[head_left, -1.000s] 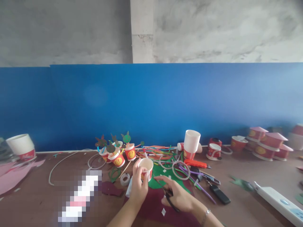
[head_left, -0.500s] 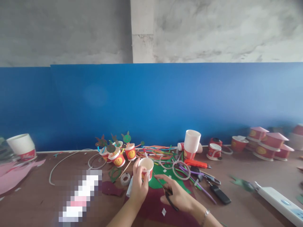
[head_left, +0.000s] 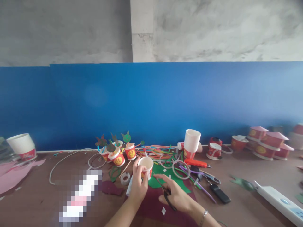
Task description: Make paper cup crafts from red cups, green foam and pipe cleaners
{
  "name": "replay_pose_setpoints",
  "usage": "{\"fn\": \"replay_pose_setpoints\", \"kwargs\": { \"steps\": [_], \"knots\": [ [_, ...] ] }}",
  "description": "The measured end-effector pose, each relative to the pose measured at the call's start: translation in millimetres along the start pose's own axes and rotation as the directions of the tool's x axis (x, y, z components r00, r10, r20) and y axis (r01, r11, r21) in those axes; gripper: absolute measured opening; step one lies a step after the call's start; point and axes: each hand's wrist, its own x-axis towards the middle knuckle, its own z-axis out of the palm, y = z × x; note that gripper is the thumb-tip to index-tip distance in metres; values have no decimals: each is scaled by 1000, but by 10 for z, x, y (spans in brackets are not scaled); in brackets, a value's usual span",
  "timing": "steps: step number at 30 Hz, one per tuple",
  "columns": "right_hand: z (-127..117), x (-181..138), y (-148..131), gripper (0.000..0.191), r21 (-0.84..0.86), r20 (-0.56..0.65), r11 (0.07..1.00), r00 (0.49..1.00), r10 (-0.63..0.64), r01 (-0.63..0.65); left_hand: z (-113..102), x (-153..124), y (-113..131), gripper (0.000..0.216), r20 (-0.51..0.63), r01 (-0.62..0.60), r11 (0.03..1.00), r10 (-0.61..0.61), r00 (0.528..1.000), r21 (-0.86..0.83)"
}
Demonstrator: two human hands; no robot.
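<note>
My left hand (head_left: 139,180) is closed around the side of a red and white paper cup (head_left: 146,164), which stands upright with its open mouth facing up. In my right hand (head_left: 174,194) is a pair of scissors (head_left: 168,192) with dark handles, their blades pointing up and left toward the cup without clearly touching it. Under both hands lie dark red paper (head_left: 153,206) and green paper (head_left: 182,181). A small white paper scrap (head_left: 163,211) rests below the scissors. A roll of tape (head_left: 125,178) is left of my left hand.
Several decorated cups (head_left: 118,159) stand at the back left, beside a heap of coloured pipe cleaners (head_left: 156,153). Right of them are a tall cup stack (head_left: 192,140), an orange utility knife (head_left: 196,163) and a black key fob (head_left: 220,193). A white power strip (head_left: 279,201) lies far right.
My right hand and the scissors have shifted very slightly to the left. My left hand still holds the cup in the same place.
</note>
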Motion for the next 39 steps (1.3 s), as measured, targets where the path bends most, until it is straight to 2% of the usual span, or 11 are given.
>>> {"fn": "replay_pose_setpoints", "kwargs": {
  "steps": [16, 24, 28, 30, 32, 34, 35, 37, 39],
  "knots": [
    [9, -4, -13, 63, 1, -2, 1000, 1000, -6, 6, 4, 5, -18, 12, 9, -18, 1000, 18, 1000, -11],
    [42, -3, -41, 63, 56, -26, 998, 1000, 4, -2, 11, 2, -38, 13, 35, 5, 999, -4, 999, -37],
    [79, -6, -76, 60, 230, -43, 972, 997, 59, -48, 16, 16, -62, 12, 8, -29, 999, 30, 1000, -31],
    [78, 2, -75, 54, 407, -13, 908, 993, 113, -98, 16, 23, -71, 11, -5, -44, 999, 44, 999, -25],
    [67, 20, -63, 52, 566, 63, 807, 985, 162, -169, 14, 27, -74, 12, -3, -45, 999, 44, 999, -24],
    [59, 37, -49, 54, 626, 116, 749, 976, 182, -214, 12, 26, -72, 12, 6, -40, 999, 40, 999, -32],
    [62, 42, -44, 55, 606, 106, 767, 977, 184, -210, 10, 25, -70, 12, 9, -40, 998, 41, 999, -39],
    [81, 39, -36, 59, 443, 22, 882, 986, 166, -158, 7, 24, -65, 12, 17, -44, 998, 45, 999, -51],
    [111, 22, -26, 63, 113, -102, 992, 992, 75, -63, 3, 24, -60, 12, 31, -36, 998, 38, 999, -53]
  ]
}}
